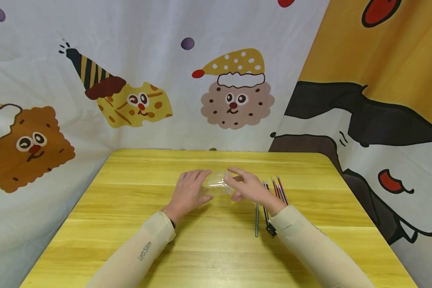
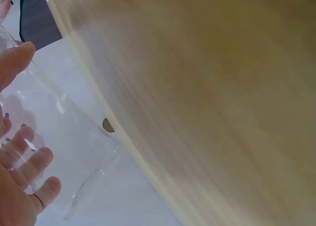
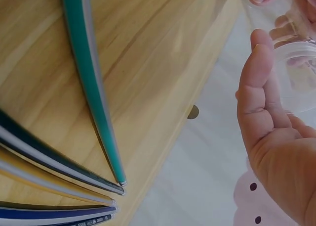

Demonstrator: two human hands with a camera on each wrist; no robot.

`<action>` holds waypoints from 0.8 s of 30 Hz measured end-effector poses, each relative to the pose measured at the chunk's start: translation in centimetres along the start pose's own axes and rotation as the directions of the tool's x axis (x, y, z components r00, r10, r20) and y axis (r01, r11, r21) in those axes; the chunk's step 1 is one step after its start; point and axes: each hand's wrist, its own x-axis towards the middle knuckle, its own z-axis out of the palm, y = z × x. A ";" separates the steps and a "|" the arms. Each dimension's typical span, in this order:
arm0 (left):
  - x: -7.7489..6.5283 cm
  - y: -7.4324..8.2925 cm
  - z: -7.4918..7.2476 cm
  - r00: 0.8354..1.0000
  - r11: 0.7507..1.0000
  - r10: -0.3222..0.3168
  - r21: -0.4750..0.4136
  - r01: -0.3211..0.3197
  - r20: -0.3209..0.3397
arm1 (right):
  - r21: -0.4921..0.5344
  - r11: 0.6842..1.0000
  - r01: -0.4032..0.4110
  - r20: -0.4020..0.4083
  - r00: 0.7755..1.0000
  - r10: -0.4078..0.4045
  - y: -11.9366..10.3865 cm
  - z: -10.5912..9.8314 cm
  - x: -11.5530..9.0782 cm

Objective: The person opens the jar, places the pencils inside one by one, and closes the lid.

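a person's left grip [image 1: 189,190] is clasped around the left end of a clear plastic container [image 1: 217,183], tipped on its side above the middle of the bench [image 1: 122,216], while the right grip [image 1: 253,189] has fingers curled about its right end. just right, and partly behind the right sleeve [image 1: 291,220], lies a cluster of pencils [image 1: 282,192], with a teal pencil [image 1: 257,222] apart on its left. a curtain [image 1: 158,24] printed with cartoon cookies and cheese hangs at the far side.
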 end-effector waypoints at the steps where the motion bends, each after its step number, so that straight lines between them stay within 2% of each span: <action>1: 0.0 0.0 0.0 1.000 1.000 -0.002 0.000 0.002 0.005 | 0.003 1.000 0.006 0.003 1.000 -0.006 -0.1 0.0 0.0; 9: 0.0 0.1 -0.1 1.000 1.000 0.000 0.005 0.000 0.011 | 0.029 0.999 0.037 0.004 0.999 -0.037 -0.3 0.0 -0.3; 18: 0.0 0.0 0.1 1.000 1.000 -0.008 -0.002 0.008 0.011 | -0.075 0.994 0.081 -0.021 0.996 -0.083 -0.4 -0.1 -0.3; 24: 0.1 -0.2 0.0 0.999 0.999 -0.035 -0.009 0.035 0.031 | -0.095 0.986 0.137 -0.025 0.990 -0.140 -0.4 -0.3 -0.5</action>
